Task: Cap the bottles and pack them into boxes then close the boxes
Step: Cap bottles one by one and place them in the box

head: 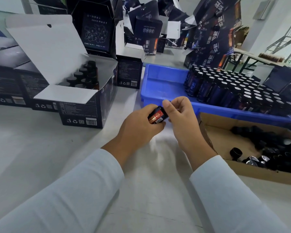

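Left hand [138, 125] curled round a small dark bottle [157, 117] above the table [40, 148]; right hand [180, 113] pinching at its top end, cap hidden. One open box [81, 98] holding capped bottles; blue tray [160, 81] of many uncapped bottles; cardboard box [225, 132] of loose black caps [275, 148], uncountable.

i hold a small dark glass bottle with a red label [157, 117] tilted on its side; my open dark cardboard box [84, 98] already holds capped bottles.
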